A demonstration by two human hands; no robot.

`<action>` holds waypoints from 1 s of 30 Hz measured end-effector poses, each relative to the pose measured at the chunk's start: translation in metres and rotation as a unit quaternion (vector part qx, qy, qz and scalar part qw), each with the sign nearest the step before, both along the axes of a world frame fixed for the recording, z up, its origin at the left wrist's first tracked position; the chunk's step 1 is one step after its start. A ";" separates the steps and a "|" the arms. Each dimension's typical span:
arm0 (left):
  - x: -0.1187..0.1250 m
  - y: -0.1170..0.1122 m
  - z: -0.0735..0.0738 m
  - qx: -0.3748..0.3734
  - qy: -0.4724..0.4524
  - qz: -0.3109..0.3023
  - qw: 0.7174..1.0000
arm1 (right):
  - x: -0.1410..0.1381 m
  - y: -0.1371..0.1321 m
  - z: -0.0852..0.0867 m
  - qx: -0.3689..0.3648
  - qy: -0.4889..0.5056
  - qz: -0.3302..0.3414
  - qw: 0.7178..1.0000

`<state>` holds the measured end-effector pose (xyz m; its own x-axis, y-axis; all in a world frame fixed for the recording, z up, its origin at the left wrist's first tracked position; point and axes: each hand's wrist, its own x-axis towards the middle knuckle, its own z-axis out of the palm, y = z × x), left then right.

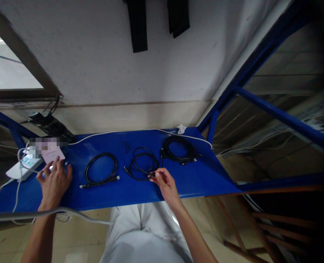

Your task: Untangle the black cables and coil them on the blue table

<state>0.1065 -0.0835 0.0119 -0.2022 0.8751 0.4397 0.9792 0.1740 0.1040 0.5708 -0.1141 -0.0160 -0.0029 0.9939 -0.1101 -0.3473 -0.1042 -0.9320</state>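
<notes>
Three coiled black cables lie in a row on a blue table (195, 179). My right hand (164, 184) pinches the near edge of the middle cable coil (142, 163). The left cable coil (101, 170) lies flat with its plug ends towards me, and the right cable coil (178, 149) sits further back. My left hand (54, 180) rests flat with fingers spread on the table's left part, its fingertips near a pink card (53, 156) and a white power strip (25, 166).
A white cord (140, 130) runs along the table's far edge beside the wall. A grey cable (68, 212) crosses the near edge over my left wrist. Blue frame bars (274, 109) rise at the right, with wooden slats and wiring behind.
</notes>
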 end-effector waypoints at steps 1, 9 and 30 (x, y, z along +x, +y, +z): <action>-0.001 0.004 0.001 0.003 0.005 0.000 1.000 | 0.000 0.000 0.001 -0.001 0.006 0.002 1.000; -0.011 0.033 0.004 0.003 0.054 0.012 0.998 | 0.000 0.000 0.008 -0.022 0.031 0.013 0.999; -0.016 0.048 0.010 0.006 0.043 0.008 0.999 | 0.003 0.003 0.009 -0.028 0.018 0.008 0.999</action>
